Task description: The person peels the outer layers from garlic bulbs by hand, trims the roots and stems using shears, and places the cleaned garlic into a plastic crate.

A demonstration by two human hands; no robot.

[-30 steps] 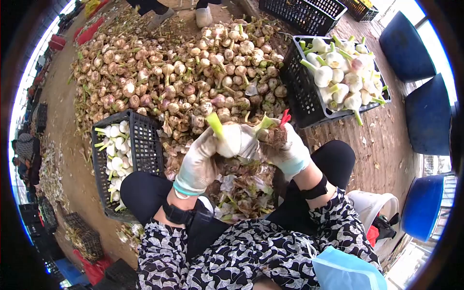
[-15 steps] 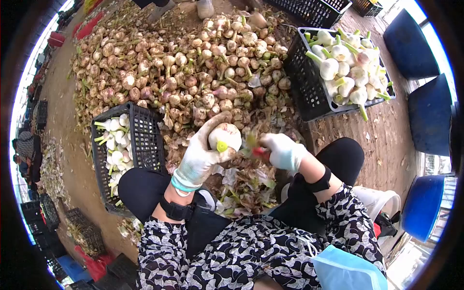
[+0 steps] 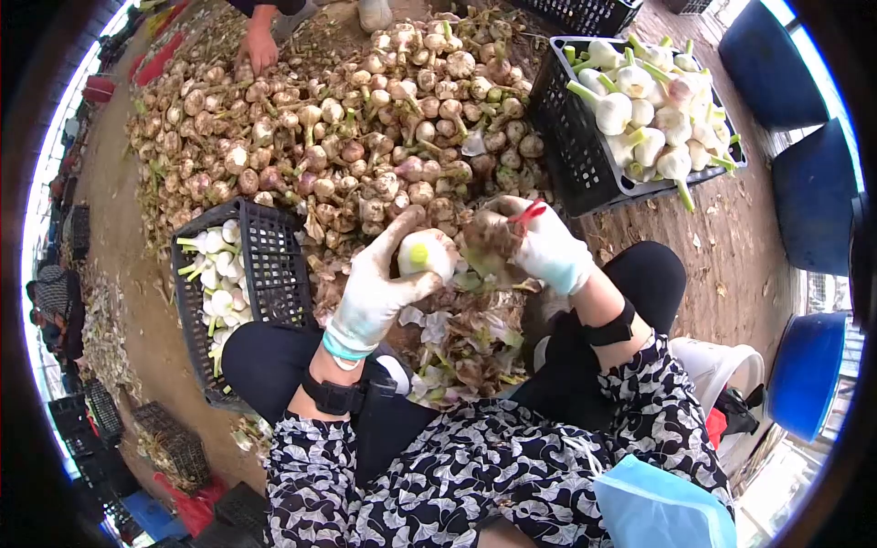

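Note:
My left hand (image 3: 370, 297), in a soiled white glove, is wrapped round a white garlic bulb (image 3: 427, 255) whose cut green stem end faces me. Close to its right, my right hand (image 3: 546, 251), gloved too, grips a small tool with a red handle (image 3: 528, 212); its blade is hidden. Brown, blurred peelings (image 3: 489, 239) hang at the fingers of that hand, beside the bulb. Beyond both hands spreads a big heap of unpeeled garlic (image 3: 338, 137). Loose skins and leaves (image 3: 466, 352) lie below them, between my knees.
A black crate (image 3: 279, 265) of small white bulbs stands at the left, another crate (image 3: 575, 151) of larger bulbs at the upper right. Blue tubs (image 3: 804, 374) and a white bucket (image 3: 731, 365) are at the right. Another person's hand (image 3: 260, 47) touches the heap's far edge.
My right hand has turned, so the red handle points up, and brown peelings now show at its fingers. The other person's hand has come into view at the heap.

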